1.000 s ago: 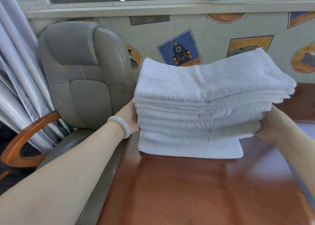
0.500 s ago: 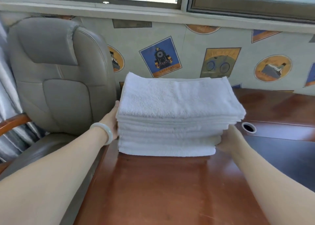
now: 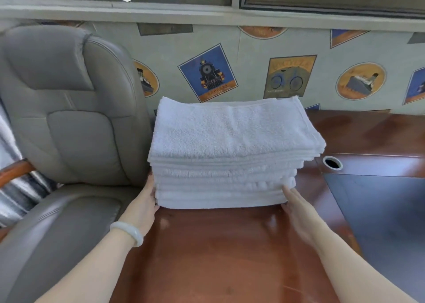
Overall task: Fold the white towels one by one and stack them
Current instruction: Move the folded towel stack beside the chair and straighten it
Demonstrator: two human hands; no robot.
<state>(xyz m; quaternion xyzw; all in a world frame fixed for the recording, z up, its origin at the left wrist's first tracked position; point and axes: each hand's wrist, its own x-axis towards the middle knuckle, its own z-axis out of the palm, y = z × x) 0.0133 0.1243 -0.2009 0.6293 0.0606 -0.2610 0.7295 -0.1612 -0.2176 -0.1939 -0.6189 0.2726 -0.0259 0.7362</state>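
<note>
A tall stack of several folded white towels (image 3: 230,153) stands on the reddish-brown wooden table (image 3: 218,256), close to the wall. My left hand (image 3: 145,204) lies flat against the stack's lower left side, fingers straight, with a pale bangle on the wrist. My right hand (image 3: 296,208) touches the lower right corner of the stack with straight fingers. Neither hand curls round a towel.
A grey leather chair (image 3: 69,119) with a wooden armrest stands hard against the table's left edge. A round cable hole (image 3: 332,162) and a dark inset panel (image 3: 386,210) lie to the right. The wall with picture prints runs just behind the stack.
The stack was tilted and held off the table a second ago; now it rests flat and squared. Both hands have slid down to its lower sides.
</note>
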